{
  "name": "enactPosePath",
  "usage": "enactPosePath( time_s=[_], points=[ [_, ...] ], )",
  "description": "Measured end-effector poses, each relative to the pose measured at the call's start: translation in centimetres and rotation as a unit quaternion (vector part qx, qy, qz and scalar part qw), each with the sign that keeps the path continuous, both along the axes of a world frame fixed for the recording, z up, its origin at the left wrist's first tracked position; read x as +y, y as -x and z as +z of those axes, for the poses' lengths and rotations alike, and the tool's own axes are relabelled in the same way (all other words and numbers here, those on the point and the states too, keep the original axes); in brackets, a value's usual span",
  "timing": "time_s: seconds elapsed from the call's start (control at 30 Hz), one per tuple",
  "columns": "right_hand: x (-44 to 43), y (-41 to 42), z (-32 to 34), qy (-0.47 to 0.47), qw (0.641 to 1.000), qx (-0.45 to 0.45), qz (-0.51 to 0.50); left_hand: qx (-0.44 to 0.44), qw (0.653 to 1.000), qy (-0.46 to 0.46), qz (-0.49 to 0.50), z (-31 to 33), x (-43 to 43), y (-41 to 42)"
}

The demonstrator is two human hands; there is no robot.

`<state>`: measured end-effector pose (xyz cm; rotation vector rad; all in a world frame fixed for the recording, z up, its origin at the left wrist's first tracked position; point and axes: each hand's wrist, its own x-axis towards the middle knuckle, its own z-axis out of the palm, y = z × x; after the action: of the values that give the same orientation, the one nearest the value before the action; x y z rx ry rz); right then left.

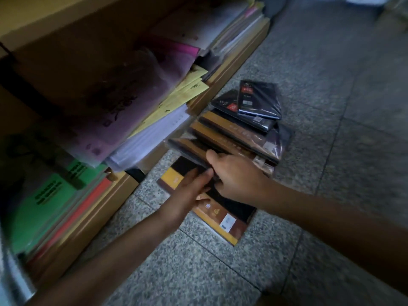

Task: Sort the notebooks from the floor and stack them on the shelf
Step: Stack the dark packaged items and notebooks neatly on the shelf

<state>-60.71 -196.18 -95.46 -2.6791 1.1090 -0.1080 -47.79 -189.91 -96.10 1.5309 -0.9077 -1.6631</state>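
Observation:
A pile of brown, plastic-wrapped notebooks (238, 138) lies on the floor beside the shelf. My right hand (234, 173) grips the near end of the pile's front notebook (187, 149), thumb on top and fingers curled under its edge. My left hand (189, 193) reaches in below it, fingers straight against the same edge. A flat brown and yellow notebook (223, 219) lies on the floor under both hands. Two dark wrapped notebooks (258, 100) rest on the far end of the pile.
The low wooden shelf (231, 69) on the left is filled with purple, yellow, white and green folders (114, 102) that stick out over its edge. Grey speckled floor tiles (331, 85) stretch to the right.

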Motion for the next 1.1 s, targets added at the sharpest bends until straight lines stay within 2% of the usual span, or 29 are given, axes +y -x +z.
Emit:
enactPosePath(
  time_s=[0.1, 0.17, 0.4, 0.6, 0.73, 0.83, 0.9, 0.97, 1.03, 1.1],
  points=[
    [3.1, -0.4, 1.3, -0.060, 0.996, -0.057, -0.015, 0.138, 0.989, -0.012, 0.058, 0.7, 0.9, 0.8],
    [5.5, -0.7, 1.6, -0.092, 0.992, -0.089, -0.022, 0.174, 0.977, -0.033, 0.117, 0.5, 2.1, 0.6],
    [10.8, -2.1, 0.8, -0.128, 0.975, -0.162, 0.086, 0.089, 0.979, -0.059, 0.175, 0.8, 6.9, -2.1],
    [7.3, -3.4, 1.9, -0.024, 0.964, -0.262, 0.040, -0.030, 0.978, 0.048, 0.200, 5.1, 7.7, -5.3],
    [3.3, -3.1, 5.0, 0.077, 0.943, -0.325, -0.006, -0.017, 0.960, 0.132, 0.247, 10.5, 6.8, -7.1],
    [-0.3, -2.8, 7.9, 0.080, 0.910, -0.408, -0.009, 0.008, 0.933, 0.226, 0.279, 14.7, 5.9, -7.3],
    [-2.4, -2.7, 10.0, -0.002, 0.894, -0.446, -0.043, 0.001, 0.905, 0.279, 0.321, 17.0, 5.0, -7.7],
    [-4.0, -2.4, 12.0, -0.133, 0.864, -0.474, -0.104, 0.005, 0.879, 0.311, 0.361, 19.2, 4.2, -8.4],
    [-4.9, -2.0, 13.4, -0.301, 0.808, -0.489, -0.135, 0.027, 0.860, 0.326, 0.392, 20.9, 3.2, -9.2],
    [-4.9, -1.9, 14.0, -0.425, 0.760, -0.480, -0.104, 0.056, 0.845, 0.336, 0.412, 22.1, 2.4, -10.2]
  ],
)
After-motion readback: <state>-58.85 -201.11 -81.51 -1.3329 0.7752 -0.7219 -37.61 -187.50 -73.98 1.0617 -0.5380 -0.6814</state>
